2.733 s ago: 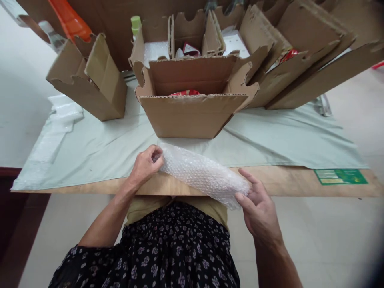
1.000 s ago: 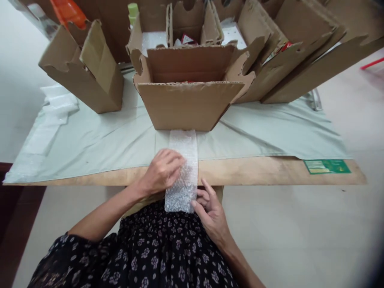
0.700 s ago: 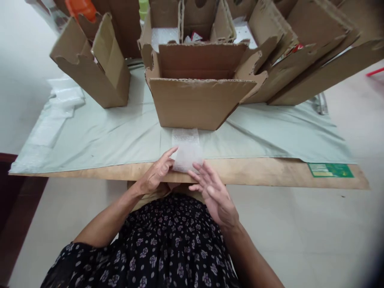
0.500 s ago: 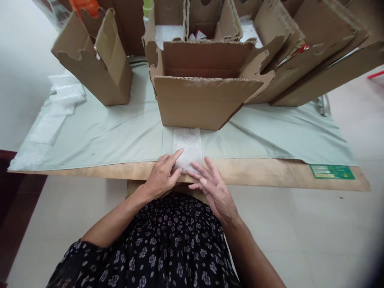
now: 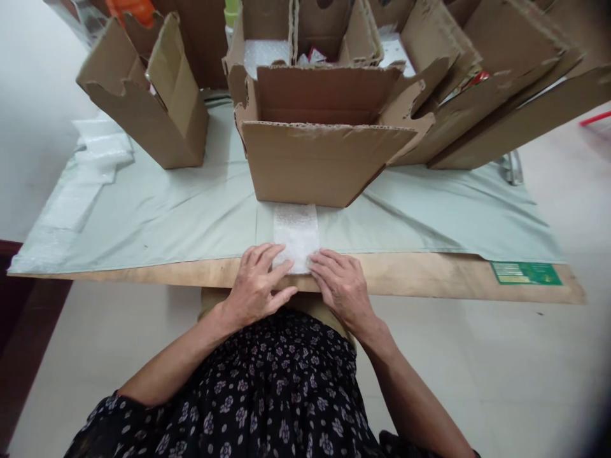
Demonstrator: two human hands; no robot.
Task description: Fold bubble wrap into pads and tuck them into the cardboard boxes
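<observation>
A whitish bubble-wrap piece (image 5: 296, 232) lies flat at the table's front edge, its far end close to the base of a large open cardboard box (image 5: 324, 162). My left hand (image 5: 258, 280) rests palm down at its left side, fingers a little apart, fingertips touching its near left corner. On the other side my right hand (image 5: 341, 283) lies palm down, fingertips at the near right edge. Neither hand is wrapped round anything.
A narrower box (image 5: 157, 121) stands at the left, with layered bubble wrap (image 5: 102, 152) beyond it at the table's left edge. More open boxes fill the back and right. A green label (image 5: 525, 273) lies on the front right edge.
My right hand has turned palm down and settled at the bubble wrap's right edge. My left hand's raised index finger has come down and drawn back beside the other fingers.
</observation>
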